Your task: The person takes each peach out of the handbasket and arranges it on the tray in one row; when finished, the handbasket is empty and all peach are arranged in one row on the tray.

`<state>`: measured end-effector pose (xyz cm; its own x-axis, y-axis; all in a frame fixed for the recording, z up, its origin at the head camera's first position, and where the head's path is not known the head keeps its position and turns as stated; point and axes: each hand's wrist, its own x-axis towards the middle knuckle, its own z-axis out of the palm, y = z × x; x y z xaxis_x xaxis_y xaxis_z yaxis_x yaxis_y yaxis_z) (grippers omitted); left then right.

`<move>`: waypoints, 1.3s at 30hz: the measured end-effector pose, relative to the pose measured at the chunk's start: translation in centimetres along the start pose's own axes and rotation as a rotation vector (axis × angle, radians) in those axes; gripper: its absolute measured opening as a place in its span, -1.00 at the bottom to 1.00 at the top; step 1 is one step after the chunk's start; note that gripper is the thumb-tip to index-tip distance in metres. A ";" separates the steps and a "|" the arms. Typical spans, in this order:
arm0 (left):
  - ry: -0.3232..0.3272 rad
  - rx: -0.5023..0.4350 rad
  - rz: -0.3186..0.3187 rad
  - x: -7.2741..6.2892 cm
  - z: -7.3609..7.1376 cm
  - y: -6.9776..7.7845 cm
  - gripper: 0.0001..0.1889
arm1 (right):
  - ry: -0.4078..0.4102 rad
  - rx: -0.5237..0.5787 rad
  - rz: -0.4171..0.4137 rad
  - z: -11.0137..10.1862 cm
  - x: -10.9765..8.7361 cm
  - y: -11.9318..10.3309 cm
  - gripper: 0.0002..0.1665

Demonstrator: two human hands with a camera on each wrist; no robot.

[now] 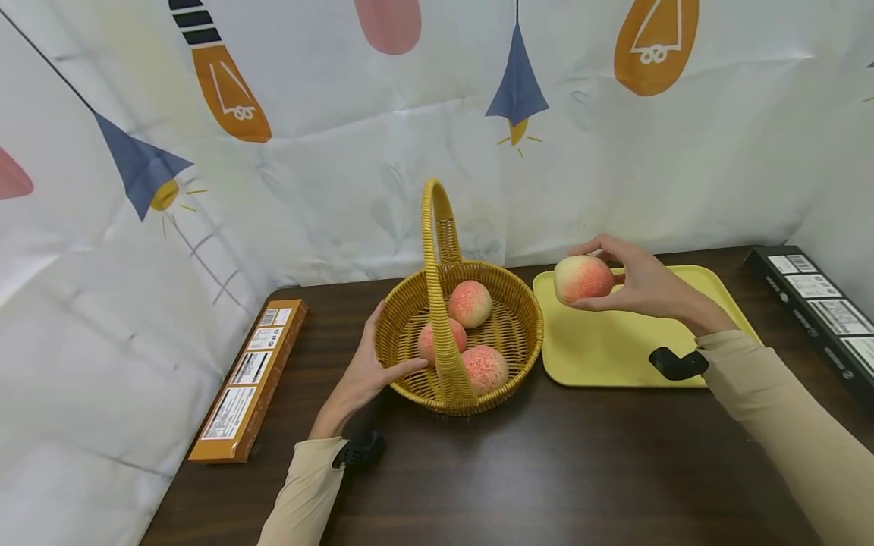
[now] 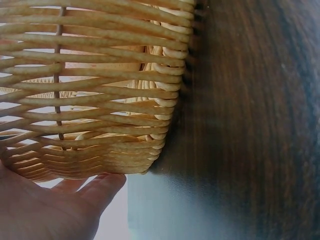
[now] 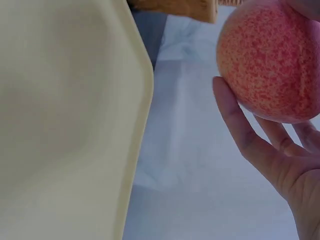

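The location was a curtained tabletop booth; the type of building around it could not be determined. Creased white sheeting (image 1: 341, 189), printed with blue pendant lamps (image 1: 517, 80) and orange light bulbs (image 1: 228, 91), enclosed the rear and both sides of a dark wood-grain table (image 1: 546, 470). An orange labelled carton (image 1: 249, 383) lay along the left edge, a black labelled carton (image 1: 815, 303) along the right.

The handle (image 1: 434, 288) of the basket (image 1: 524, 315) hides part of the left peach (image 1: 425, 345). Right of the basket, the head view cuts off the black box (image 1: 826, 307) and the right wrist view crops the held peach (image 3: 272, 65). Left of the basket, print on the orange box (image 1: 251, 371) is too small to read.
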<state>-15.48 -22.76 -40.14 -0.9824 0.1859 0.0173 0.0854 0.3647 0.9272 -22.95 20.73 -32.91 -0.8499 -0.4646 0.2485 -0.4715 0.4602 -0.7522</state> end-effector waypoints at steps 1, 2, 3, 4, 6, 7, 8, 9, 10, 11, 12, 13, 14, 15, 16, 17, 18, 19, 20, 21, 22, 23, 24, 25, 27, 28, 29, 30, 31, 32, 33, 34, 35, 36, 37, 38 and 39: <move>0.000 0.000 -0.002 0.0 -0.1 0.0 0.29 | -0.002 -0.007 -0.003 -0.1 -0.1 0.3 -0.27; 0.000 0.000 -0.005 0.0 -0.1 -0.1 0.29 | -0.009 -0.014 -0.008 -0.3 -0.2 0.6 -0.27; 0.000 -0.001 -0.007 0.0 -0.1 -0.1 0.28 | -0.019 -0.028 -0.020 -0.4 -0.2 0.9 -0.27; 0.000 0.001 -0.009 0.0 -0.2 -0.1 0.29 | -0.032 -0.045 -0.036 -0.4 -0.2 1.1 -0.27; -0.002 0.005 -0.010 0.0 -0.3 -0.1 0.29 | -0.055 -0.071 -0.065 -0.5 -0.2 1.6 -0.28; -0.002 0.006 -0.012 0.0 -0.3 -0.1 0.29 | -0.063 -0.087 -0.075 -0.5 -0.1 1.8 -0.29; -0.003 0.008 -0.016 0.0 -0.3 -0.1 0.29 | -0.069 -0.102 -0.079 -0.5 0.0 2.0 -0.31; -0.005 0.010 -0.018 0.0 -0.3 -0.2 0.29 | -0.072 -0.119 -0.084 -0.4 0.1 2.2 -0.32; -0.006 0.013 -0.017 0.0 -0.3 -0.2 0.29 | -0.072 -0.132 -0.083 -0.4 0.2 2.3 -0.33; -0.007 0.016 -0.019 0.0 -0.3 -0.2 0.29 | -0.073 -0.148 -0.079 -0.3 0.3 2.4 -0.34; -0.006 0.019 -0.021 0.0 -0.2 -0.2 0.29 | -0.077 -0.162 -0.075 -0.3 0.5 2.6 -0.35; -0.006 0.023 -0.022 0.0 -0.2 -0.2 0.29 | -0.082 -0.184 -0.076 -0.3 0.6 2.6 -0.36; -0.005 0.023 -0.022 0.0 -0.2 -0.2 0.29 | -0.087 -0.206 -0.078 -0.2 0.8 2.7 -0.36; -0.003 0.023 -0.022 0.0 -0.2 -0.2 0.29 | -0.093 -0.227 -0.084 -0.1 1.1 2.9 -0.37; -0.002 0.021 -0.021 0.0 -0.2 -0.2 0.29 | -0.104 -0.244 -0.086 0.0 1.3 3.0 -0.37; -0.001 0.020 -0.023 0.0 -0.2 -0.1 0.29 | -0.118 -0.258 -0.087 0.1 1.6 3.1 -0.36; 0.000 0.015 -0.024 0.0 -0.2 -0.1 0.29 | -0.132 -0.272 -0.087 0.2 1.9 3.2 -0.37; -0.001 0.011 -0.023 -0.1 -0.1 -0.1 0.29 | -0.146 -0.286 -0.085 0.4 2.1 3.4 -0.36; -0.002 0.010 -0.022 -0.1 -0.1 0.0 0.29 | -0.162 -0.296 -0.080 0.5 2.3 3.5 -0.36; -0.003 0.009 -0.021 -0.1 -0.1 0.0 0.29 | -0.180 -0.304 -0.075 0.7 2.6 3.6 -0.36; -0.003 0.011 -0.019 -0.1 -0.1 0.0 0.29 | -0.197 -0.313 -0.069 1.0 2.7 3.8 -0.35; -0.004 0.012 -0.015 0.0 0.0 0.0 0.29 | -0.211 -0.322 -0.063 1.2 2.9 3.9 -0.35; -0.004 0.009 -0.011 0.0 0.0 0.0 0.29 | -0.221 -0.331 -0.060 1.4 3.0 4.0 -0.34; -0.005 0.009 -0.008 0.0 0.0 0.0 0.29 | -0.230 -0.338 -0.054 1.7 3.1 4.0 -0.34; -0.005 0.006 -0.002 0.0 0.1 0.0 0.30 | -0.233 -0.350 -0.046 2.2 3.2 4.1 -0.33; -0.005 0.002 0.002 -0.1 0.1 0.1 0.30 | -0.230 -0.353 -0.043 2.4 3.2 4.2 -0.32; -0.004 -0.002 0.005 -0.1 0.1 0.1 0.30 | -0.229 -0.352 -0.040 2.6 3.3 4.2 -0.30; -0.003 -0.003 0.007 -0.1 0.2 0.1 0.30 | -0.227 -0.349 -0.038 2.7 3.4 4.3 -0.29; -0.002 -0.003 0.011 -0.1 0.2 0.1 0.30 | -0.224 -0.346 -0.036 2.8 3.5 4.3 -0.28; -0.001 -0.005 0.015 -0.1 0.2 0.2 0.30 | -0.219 -0.341 -0.039 2.9 3.6 4.4 -0.27; 0.001 -0.006 0.019 -0.1 0.2 0.2 0.29 | -0.219 -0.330 -0.040 2.9 3.6 4.4 -0.27; 0.002 -0.006 0.021 0.0 0.1 0.2 0.29 | -0.221 -0.314 -0.041 3.0 3.7 4.4 -0.26; 0.003 -0.007 0.023 0.0 0.1 0.2 0.29 | -0.223 -0.297 -0.045 3.0 3.8 4.4 -0.27; 0.004 -0.007 0.023 0.0 0.1 0.2 0.30 | -0.223 -0.280 -0.048 3.0 3.8 4.5 -0.29; 0.005 -0.007 0.022 0.0 0.1 0.2 0.30 | -0.224 -0.261 -0.050 3.1 3.8 4.5 -0.29; 0.007 -0.005 0.019 0.0 0.0 0.2 0.30 | -0.225 -0.242 -0.049 3.1 3.8 4.6 -0.30; 0.009 -0.003 0.016 -0.1 0.0 0.2 0.30 | -0.227 -0.218 -0.045 3.2 3.8 4.7 -0.30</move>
<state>-15.40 -22.67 -39.93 -0.9824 0.1831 0.0359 0.1008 0.3592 0.9278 -27.64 18.69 -37.42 -0.7644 -0.6339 0.1175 -0.5676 0.5752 -0.5891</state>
